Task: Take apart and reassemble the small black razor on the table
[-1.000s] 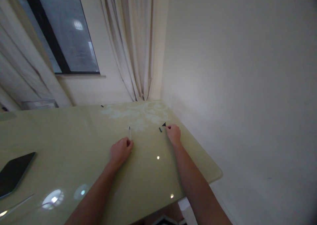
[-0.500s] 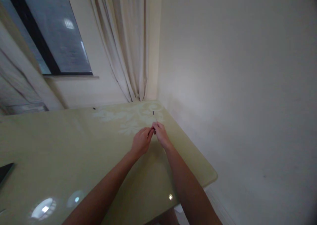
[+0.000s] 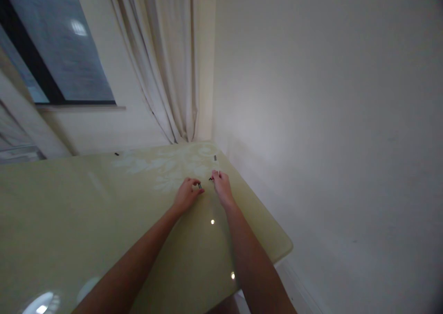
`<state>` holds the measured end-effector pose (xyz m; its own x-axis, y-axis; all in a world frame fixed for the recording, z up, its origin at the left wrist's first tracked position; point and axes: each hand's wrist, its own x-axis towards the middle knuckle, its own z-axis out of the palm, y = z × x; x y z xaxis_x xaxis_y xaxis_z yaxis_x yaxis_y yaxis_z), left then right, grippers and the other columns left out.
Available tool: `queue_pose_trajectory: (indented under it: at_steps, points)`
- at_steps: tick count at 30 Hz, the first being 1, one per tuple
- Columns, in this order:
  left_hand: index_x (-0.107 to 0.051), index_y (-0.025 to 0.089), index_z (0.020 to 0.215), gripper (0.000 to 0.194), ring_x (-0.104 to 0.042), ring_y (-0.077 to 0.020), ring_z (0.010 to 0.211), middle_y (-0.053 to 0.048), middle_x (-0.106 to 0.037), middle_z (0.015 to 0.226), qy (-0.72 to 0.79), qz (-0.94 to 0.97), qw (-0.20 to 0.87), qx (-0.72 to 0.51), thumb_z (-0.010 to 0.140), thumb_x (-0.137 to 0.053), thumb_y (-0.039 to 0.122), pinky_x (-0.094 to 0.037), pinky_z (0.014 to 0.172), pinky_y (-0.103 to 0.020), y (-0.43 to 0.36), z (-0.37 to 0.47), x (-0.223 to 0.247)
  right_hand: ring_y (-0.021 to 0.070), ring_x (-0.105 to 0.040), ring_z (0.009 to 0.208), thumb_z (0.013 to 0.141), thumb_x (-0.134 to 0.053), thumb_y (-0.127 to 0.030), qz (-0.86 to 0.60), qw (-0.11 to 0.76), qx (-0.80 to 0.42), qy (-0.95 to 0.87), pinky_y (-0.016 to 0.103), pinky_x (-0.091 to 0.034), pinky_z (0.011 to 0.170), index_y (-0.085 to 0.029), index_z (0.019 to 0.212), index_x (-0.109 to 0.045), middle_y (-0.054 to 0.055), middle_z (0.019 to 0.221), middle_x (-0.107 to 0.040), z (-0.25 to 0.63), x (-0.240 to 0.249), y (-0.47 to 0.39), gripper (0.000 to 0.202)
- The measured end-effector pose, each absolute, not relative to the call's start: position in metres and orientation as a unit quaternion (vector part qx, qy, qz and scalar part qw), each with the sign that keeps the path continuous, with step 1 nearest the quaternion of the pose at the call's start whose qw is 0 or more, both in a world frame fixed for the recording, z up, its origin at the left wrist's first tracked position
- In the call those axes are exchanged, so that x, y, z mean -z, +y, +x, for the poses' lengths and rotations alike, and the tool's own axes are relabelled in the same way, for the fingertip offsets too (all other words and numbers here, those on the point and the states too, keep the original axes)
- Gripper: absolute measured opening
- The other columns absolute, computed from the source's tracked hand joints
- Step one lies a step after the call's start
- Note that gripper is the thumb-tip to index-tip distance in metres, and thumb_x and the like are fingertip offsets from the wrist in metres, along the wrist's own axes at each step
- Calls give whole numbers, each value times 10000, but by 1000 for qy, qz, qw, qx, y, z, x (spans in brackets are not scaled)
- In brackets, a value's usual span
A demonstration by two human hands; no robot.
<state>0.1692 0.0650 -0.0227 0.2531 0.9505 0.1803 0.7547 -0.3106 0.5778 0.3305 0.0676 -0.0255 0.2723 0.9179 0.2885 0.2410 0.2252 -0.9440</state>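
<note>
My left hand (image 3: 188,194) pinches a small dark bar-shaped piece (image 3: 200,186) with pale edges between thumb and forefinger, low over the table. A short gap to the right, my right hand (image 3: 221,185) has its fingers closed on a tiny dark piece (image 3: 210,179) whose tip sticks out on the left. Both pieces are too small to name. Just beyond the right hand, a small dark rectangular piece (image 3: 215,157) lies on the tabletop.
The glossy pale green table (image 3: 166,249) has a rounded right corner. Another small dark piece (image 3: 116,154) lies near its far edge. A wall (image 3: 311,120) runs along the right side; a curtain (image 3: 166,65) and a window (image 3: 79,51) are behind.
My hands, together before, have moved apart, the left one leftward. Each now shows its own small dark piece. The view has turned slightly to the right.
</note>
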Motion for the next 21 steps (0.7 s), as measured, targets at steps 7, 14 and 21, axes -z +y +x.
queue_pose_trajectory:
  at_steps: [7, 14, 21]
  points:
    - [-716, 230, 1128, 352, -601, -170, 727, -56, -677, 1062, 472, 770, 213, -374, 873, -686, 472, -517, 656, -291, 8, 51, 26, 116, -463, 591, 889, -644, -370, -510, 432, -376, -641, 248, -297, 575, -155, 762, -780, -36, 579, -511, 267, 22, 39, 284]
    - [-716, 228, 1100, 405, -564, -165, 702, -38, -679, 977, 463, 741, 121, -471, 845, -723, 543, -529, 680, -313, -13, 35, 26, 102, -427, 587, 884, -656, -415, -440, 428, -509, -604, 241, -309, 571, -145, 822, -779, -36, 627, -504, 233, 21, 12, 303]
    - [-706, 243, 1173, 355, -571, -154, 730, -48, -665, 1044, 428, 747, 139, -490, 889, -704, 456, -534, 665, -286, -13, 50, 30, 77, -283, 469, 785, -752, -500, -406, 436, -588, -547, 249, -189, 475, -156, 789, -696, -92, 502, -370, 237, 20, 4, 349]
